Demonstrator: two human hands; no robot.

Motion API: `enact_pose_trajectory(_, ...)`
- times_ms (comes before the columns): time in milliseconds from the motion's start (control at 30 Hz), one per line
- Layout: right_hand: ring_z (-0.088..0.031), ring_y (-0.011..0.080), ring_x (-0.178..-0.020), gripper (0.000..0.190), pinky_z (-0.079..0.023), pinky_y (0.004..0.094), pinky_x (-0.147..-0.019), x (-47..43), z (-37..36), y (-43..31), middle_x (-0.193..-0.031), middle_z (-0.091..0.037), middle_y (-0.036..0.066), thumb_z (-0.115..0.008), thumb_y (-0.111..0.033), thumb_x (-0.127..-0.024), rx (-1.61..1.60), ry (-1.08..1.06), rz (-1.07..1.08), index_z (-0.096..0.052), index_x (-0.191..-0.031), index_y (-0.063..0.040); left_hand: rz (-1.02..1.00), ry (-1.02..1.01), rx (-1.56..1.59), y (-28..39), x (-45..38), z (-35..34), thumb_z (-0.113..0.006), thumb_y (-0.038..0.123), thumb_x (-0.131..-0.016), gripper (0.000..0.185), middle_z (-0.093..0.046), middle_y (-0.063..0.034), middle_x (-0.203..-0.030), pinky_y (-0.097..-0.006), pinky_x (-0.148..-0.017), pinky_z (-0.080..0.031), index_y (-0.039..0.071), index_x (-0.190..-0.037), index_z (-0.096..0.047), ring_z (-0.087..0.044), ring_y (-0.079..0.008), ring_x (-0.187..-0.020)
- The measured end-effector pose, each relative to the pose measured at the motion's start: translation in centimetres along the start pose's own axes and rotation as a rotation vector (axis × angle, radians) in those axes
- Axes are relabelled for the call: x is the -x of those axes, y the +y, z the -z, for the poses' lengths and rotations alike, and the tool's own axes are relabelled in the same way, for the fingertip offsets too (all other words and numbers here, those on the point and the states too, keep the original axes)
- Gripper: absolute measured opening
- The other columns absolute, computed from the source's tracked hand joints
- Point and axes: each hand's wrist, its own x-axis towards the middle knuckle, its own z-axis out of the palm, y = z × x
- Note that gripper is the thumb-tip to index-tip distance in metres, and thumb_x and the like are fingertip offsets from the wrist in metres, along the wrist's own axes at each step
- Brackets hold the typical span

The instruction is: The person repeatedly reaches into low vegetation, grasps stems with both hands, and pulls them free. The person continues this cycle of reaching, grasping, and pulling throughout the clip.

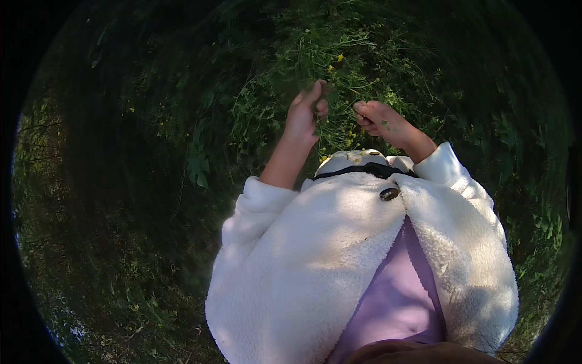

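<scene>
My left hand (305,113) is curled around a bunch of thin green stems with small yellow flowers (340,58), its thumb pointing away from me. Stems spread out beyond the fist, and others trail down between my hands towards my waist. To the right, my right hand (379,119) is a short gap away with its fingers curled in and the thumb lying over them. Its fingertips are beside the stems; whether a stem is pinched in them is too fine to make out. A small green leaf (384,123) lies against the back of this hand.
Dense green plants (400,59) surround me, much of them in deep shade. Broad leaves (198,159) hang left of my left forearm. My white fleece jacket (291,255), with a dark button (389,194) and black strap (359,170), fills the lower middle.
</scene>
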Motion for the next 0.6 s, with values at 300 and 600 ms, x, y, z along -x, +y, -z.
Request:
enact_pose_trajectory(300,-0.026,0.0042,-0.053,0.021,-0.023,0.0175,-0.044,2.0,2.9,-0.1,-0.07,-0.039,-0.002,-0.038,-0.018,-0.093,-0.438,-0.064,0.096,-0.048,-0.081,-0.005,-0.122,0.12,-0.12,2.3,-2.0,-0.5,-0.059,0.027,-0.086,0.02,-0.063,-0.0006,-0.088,-0.0178,-0.043,-0.029,0.01,-0.096,-0.056,-0.037,-0.0028,-0.049)
enact_pose_trajectory(600,-0.032,0.0068,-0.057,0.048,-0.029,0.0205,-0.049,-0.5,-0.4,-2.2,-0.069,-0.042,-0.001,-0.042,-0.049,-0.089,-0.02,-0.043,-0.005,-0.054,-0.085,-0.003,-0.013,0.057,-0.165,0.9,-2.0,-3.3,-0.057,0.023,-0.087,0.019,-0.061,0.0002,-0.094,-0.0167,-0.047,-0.033,0.009,-0.1,-0.055,-0.038,-0.0023,-0.054)
